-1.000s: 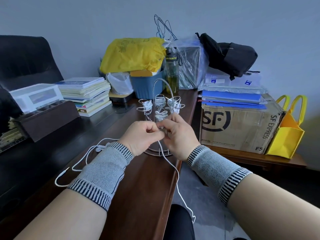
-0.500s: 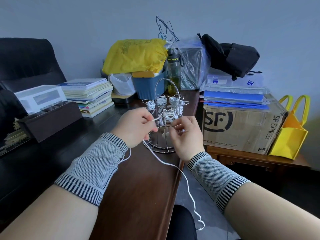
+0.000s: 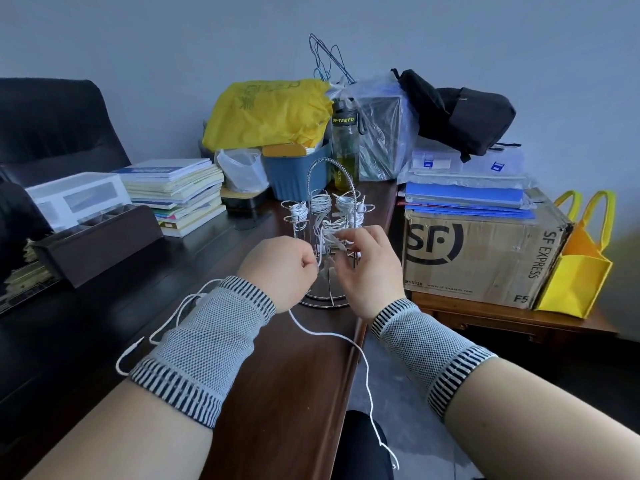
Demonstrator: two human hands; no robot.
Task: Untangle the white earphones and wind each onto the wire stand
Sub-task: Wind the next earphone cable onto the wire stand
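Dark desk (image 3: 277, 393), hands (image 3: 280, 268) lower again, earphone cord (image 3: 346, 337) slacker

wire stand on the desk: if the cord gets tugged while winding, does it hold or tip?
Probably tips or slides easily: the wire stand is thin open wire, so likely light. It is tall over a small round base, with wound earphones near the top, which likely raises its balance point. The left hand and right hand hold the cord, not the stand.

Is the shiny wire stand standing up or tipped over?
Standing up. The stand has its round base flat on the desk, and its arched handle points straight up.
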